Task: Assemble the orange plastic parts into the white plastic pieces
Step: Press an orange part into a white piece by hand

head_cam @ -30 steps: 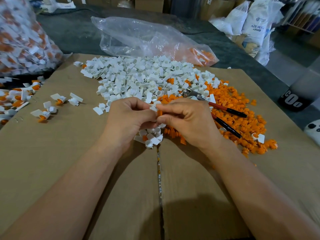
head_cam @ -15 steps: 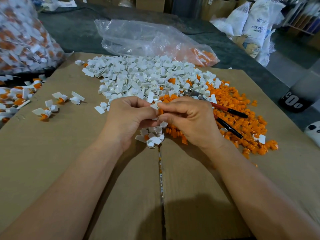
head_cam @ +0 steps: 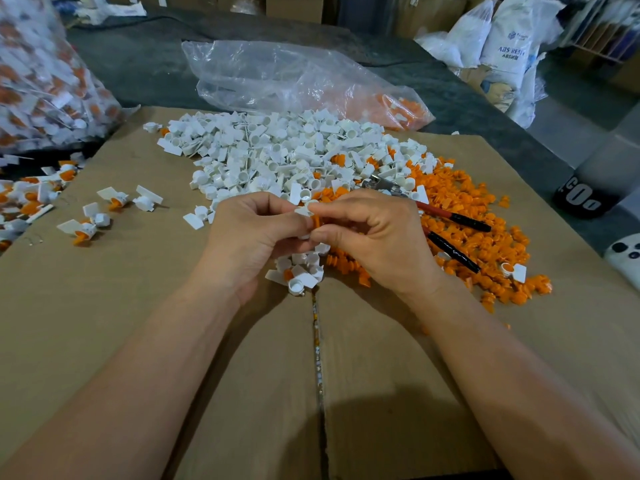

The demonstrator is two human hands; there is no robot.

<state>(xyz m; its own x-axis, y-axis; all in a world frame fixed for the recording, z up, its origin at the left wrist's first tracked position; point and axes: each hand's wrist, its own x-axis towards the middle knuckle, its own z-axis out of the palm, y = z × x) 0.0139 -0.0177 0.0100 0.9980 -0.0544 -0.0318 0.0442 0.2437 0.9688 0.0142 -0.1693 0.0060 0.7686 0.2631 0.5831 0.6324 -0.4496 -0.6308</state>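
Note:
A heap of white plastic pieces (head_cam: 277, 154) lies at the back of the cardboard sheet (head_cam: 138, 306), with a heap of orange plastic parts (head_cam: 485, 244) to its right. My left hand (head_cam: 252, 237) and my right hand (head_cam: 377, 237) meet over the near edge of the heaps. Together they pinch a white piece (head_cam: 304, 211) and an orange part (head_cam: 316, 221) between fingertips; the fingers hide how the two parts sit together. A few loose white pieces (head_cam: 299, 275) lie just under my hands.
Pliers with red and black handles (head_cam: 453, 233) lie on the orange heap. Several joined white-and-orange pieces (head_cam: 100, 216) sit at the left. A clear bag (head_cam: 294, 77) lies behind the heaps, a full bag (head_cam: 38, 81) at far left. A white device (head_cam: 623, 258) sits at right.
Both hands stay joined at the same spot; the fingertips have shifted slightly around the white piece and orange part. The heaps have not moved.

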